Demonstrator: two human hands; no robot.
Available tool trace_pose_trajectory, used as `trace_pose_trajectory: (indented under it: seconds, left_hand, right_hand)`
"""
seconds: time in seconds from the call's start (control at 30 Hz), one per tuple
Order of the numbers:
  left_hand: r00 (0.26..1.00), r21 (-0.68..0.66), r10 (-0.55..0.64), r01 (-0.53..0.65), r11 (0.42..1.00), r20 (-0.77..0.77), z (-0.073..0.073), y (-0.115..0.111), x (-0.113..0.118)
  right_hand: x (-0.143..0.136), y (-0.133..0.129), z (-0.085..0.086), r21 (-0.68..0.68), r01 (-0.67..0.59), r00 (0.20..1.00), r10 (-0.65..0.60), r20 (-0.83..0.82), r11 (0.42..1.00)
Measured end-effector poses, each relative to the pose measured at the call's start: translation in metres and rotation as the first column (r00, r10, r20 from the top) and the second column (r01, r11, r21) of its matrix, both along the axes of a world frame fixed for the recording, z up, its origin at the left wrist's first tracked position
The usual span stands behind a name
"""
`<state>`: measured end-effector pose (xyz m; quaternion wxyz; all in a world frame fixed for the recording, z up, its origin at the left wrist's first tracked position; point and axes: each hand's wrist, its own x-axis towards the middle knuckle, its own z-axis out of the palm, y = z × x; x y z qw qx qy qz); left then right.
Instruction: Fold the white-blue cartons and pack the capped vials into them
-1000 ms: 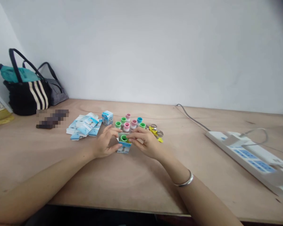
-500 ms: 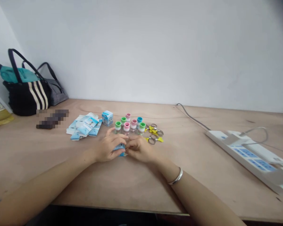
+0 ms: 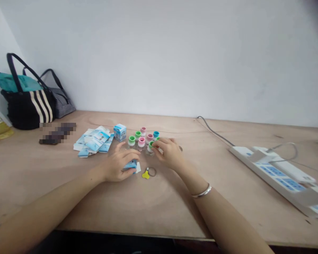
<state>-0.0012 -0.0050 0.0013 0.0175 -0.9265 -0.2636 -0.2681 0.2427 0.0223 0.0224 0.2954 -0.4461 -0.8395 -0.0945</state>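
Observation:
My left hand (image 3: 123, 165) is closed around a small blue-and-white box (image 3: 130, 166) lying on the table, its white flap sticking out to the right. Up and to the right, my right hand (image 3: 168, 152) pinches a small clear bottle with a green top (image 3: 150, 147) by its rim. This bottle stands at the front of a cluster with pink-topped (image 3: 141, 141), green-topped (image 3: 131, 140) and blue-topped (image 3: 155, 134) bottles. A metal ring with a yellow tag (image 3: 146, 174) lies between my hands, nearer to me. My right hand hides most of the other rings behind it.
Flattened blue-and-white cartons (image 3: 96, 139) are piled left of an upright box (image 3: 120, 132). A dark, pixelated object (image 3: 58, 134) and a black striped bag (image 3: 29, 109) lie farther left. At right is a white power strip (image 3: 278, 180) with a grey cable (image 3: 217, 130).
My right hand has moved from beside the box, up and right to the bottles, where another green-topped one now stands. A yellow-tagged ring now shows in front. My left hand stays on the box.

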Motion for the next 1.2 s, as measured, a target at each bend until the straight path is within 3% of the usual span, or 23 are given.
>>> trace_pose_trajectory:
  seconds: [0.2, 0.3, 0.37, 0.4, 0.5, 0.57, 0.8, 0.97, 1.2]
  left_hand:
    - [1.0, -0.001, -0.005, 0.005, 1.0, -0.024, 0.0, 0.0, 0.0]
    - [1.0, 0.016, 0.0, 0.001, 1.0, -0.03, -0.001, 0.001, 0.0]
    - [1.0, 0.036, 0.002, -0.001, 0.999, -0.024, -0.002, 0.001, -0.001]
    - [1.0, 0.046, 0.002, -0.001, 0.999, -0.02, -0.002, 0.001, -0.001]
    - [1.0, 0.069, 0.01, -0.01, 0.998, -0.011, -0.001, 0.001, -0.001]
    - [1.0, 0.064, 0.027, -0.027, 0.998, -0.005, 0.002, -0.001, -0.001]
    - [0.974, -0.129, 0.227, -0.226, 0.965, -0.014, 0.016, -0.008, -0.007]
    - [0.955, -0.221, 0.267, -0.29, 0.931, -0.131, 0.017, -0.006, -0.014]
    - [0.958, -0.187, 0.254, -0.276, 0.943, -0.131, 0.017, -0.006, -0.016]
  right_hand:
    - [-0.01, 0.004, -0.008, 0.073, 0.147, 0.989, -0.148, 0.02, 0.986]
    - [-0.011, -0.004, 0.0, -0.032, 0.205, 0.979, -0.204, 0.01, 0.978]
    - [-0.01, -0.013, 0.007, -0.198, 0.133, 0.991, -0.13, 0.029, 0.971]
    - [-0.01, -0.018, 0.01, -0.304, 0.044, 0.998, -0.029, 0.054, 0.952]
    - [-0.008, -0.028, 0.016, -0.587, -0.161, 0.959, 0.267, 0.098, 0.793]
    - [-0.007, -0.03, 0.017, -0.66, -0.154, 0.942, 0.31, 0.126, 0.735]
    - [0.011, -0.018, 0.021, -0.613, 0.102, 0.912, 0.172, 0.373, 0.784]
    - [0.022, -0.01, 0.025, -0.437, 0.398, 0.831, -0.115, 0.544, 0.806]
    - [0.025, -0.005, 0.024, -0.317, 0.467, 0.82, -0.271, 0.504, 0.826]
